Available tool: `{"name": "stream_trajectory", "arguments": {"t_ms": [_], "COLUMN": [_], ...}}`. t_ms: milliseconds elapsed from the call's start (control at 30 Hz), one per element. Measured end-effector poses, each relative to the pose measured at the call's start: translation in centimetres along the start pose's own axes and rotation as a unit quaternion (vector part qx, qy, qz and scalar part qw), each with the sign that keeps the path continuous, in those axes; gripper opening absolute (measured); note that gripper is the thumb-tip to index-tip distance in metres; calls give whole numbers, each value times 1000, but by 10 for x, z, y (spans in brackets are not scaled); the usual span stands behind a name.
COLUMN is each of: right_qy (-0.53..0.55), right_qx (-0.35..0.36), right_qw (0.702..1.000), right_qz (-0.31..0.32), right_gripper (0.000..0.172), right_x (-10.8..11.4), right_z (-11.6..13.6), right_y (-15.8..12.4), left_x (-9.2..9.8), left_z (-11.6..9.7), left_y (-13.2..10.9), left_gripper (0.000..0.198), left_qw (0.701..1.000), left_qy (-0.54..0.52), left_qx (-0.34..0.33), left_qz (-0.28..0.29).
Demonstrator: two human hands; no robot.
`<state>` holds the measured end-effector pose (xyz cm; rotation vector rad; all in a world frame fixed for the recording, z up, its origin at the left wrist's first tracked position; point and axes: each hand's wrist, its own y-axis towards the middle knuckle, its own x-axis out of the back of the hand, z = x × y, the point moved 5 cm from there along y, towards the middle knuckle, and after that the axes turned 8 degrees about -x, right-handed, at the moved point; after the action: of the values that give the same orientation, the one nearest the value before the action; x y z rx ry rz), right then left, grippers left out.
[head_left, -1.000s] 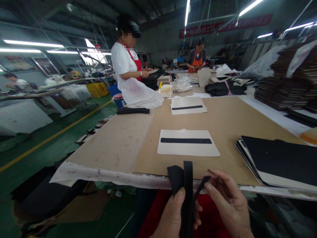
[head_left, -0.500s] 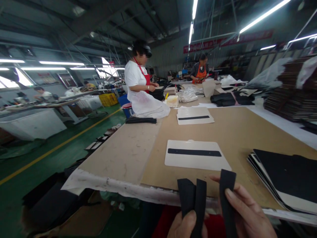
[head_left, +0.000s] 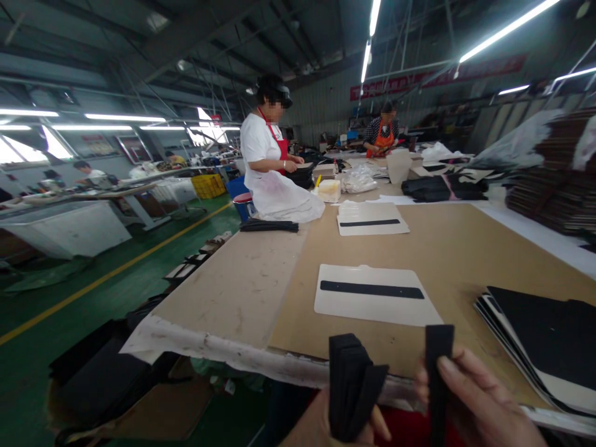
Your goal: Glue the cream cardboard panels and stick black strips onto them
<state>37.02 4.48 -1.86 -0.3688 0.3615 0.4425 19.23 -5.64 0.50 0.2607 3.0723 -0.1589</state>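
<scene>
A bundle of black strips (head_left: 349,379) is gripped in my left hand (head_left: 311,422), fanned out at the top, just off the table's front edge. Between thumb and fingers, my right hand (head_left: 479,391) pinches a single black strip (head_left: 438,366) held upright. On the brown board beyond my hands lies a cream panel (head_left: 367,311) with a dark strip across its middle. Farther back rests a small stack of similar cream panels (head_left: 372,230), the top one also bearing a dark strip. To the right sits a pile of black and cream panels (head_left: 549,335).
A bundle of black strips (head_left: 270,226) lies at the table's left edge. A co-worker in a red apron (head_left: 283,149) stands at the far left side; another person in orange (head_left: 382,139) is farther back. Black pieces fill a box (head_left: 102,366) on the floor.
My right hand's strip has shifted slightly right, away from the left hand. The bundle in my left hand has turned, so several strips now show fanned. The view has shifted a little.
</scene>
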Motion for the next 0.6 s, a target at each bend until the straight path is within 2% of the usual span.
{"name": "stream_trajectory", "arguments": {"t_ms": [33,100,133,167,200,267,300,333,400,467,600], "right_qy": [-8,-54,-89,-128,-169,-238,-259,-272,-282,-286,-348], "right_qx": [7,-7,-26,-42,-56,-62,-58,-54,-59,-75,-84], "right_qw": [1000,998,994,989,982,968,964,961,958,955,932], "right_qz": [-12,-39,-51,-64,-67,-45,-26,-10,11,24,62], "right_gripper": [32,34,38,42,47,52,50,48,45,44,40], "right_x": [9,26,32,34,32,16,4,-8,-27,-37,-49], "right_z": [11,34,46,59,73,100,113,124,139,145,138], "right_y": [3,10,14,19,25,39,49,60,85,113,166], "left_x": [12,40,54,65,75,89,95,99,107,114,123], "left_z": [-19,-59,-76,-90,-99,-103,-100,-94,-79,-61,-33], "left_y": [-4,-9,-8,-4,4,30,46,62,91,113,134], "left_gripper": [40,17,7,4,10,16,16,17,23,30,36], "left_qw": [998,971,937,891,837,736,701,678,661,665,678], "left_qy": [69,234,340,445,538,670,706,727,737,731,718], "left_qx": [-4,-45,-63,-74,-82,-90,-98,-108,-135,-151,-158], "left_qz": [10,-28,-45,-54,-53,-26,-8,7,21,14,2]}}
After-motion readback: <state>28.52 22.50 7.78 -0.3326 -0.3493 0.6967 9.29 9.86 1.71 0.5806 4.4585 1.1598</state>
